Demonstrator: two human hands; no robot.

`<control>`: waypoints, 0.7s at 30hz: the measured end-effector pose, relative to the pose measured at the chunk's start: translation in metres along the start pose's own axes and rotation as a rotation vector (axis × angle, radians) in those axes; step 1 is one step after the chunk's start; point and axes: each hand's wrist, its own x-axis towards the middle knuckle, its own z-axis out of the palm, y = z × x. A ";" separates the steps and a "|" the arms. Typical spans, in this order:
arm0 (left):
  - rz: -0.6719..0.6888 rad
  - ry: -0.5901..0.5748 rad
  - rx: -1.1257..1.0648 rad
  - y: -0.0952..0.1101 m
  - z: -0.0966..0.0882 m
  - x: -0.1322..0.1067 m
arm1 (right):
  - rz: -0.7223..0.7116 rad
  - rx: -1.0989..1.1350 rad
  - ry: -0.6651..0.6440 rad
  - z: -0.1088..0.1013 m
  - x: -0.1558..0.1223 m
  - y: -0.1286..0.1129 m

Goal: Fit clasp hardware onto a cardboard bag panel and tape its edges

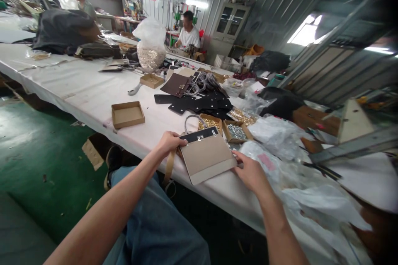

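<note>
Between my two hands is a beige handbag panel (209,155) with a black top strip, small metal fittings and a wrapped loop handle (192,118) rising behind it. My left hand (170,142) pinches its upper left corner. At its right edge, my right hand (247,167) grips with thumb and fingers; some fingertips are hidden behind the panel. The panel tilts over the front edge of the white table. Just behind it stand a cardboard box of gold-coloured small parts (211,122) and a box of silver-coloured small parts (236,131).
Black strap pieces (199,102) and a dark brown bag panel (174,85) lie farther back. An open cardboard box (128,114) sits left on the table (90,103). Plastic bags (276,134) crowd the right side. A person (188,35) sits beyond the table.
</note>
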 end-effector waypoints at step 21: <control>-0.118 -0.002 -0.083 0.000 -0.019 -0.040 | 0.139 1.277 0.417 -0.058 -0.001 -0.030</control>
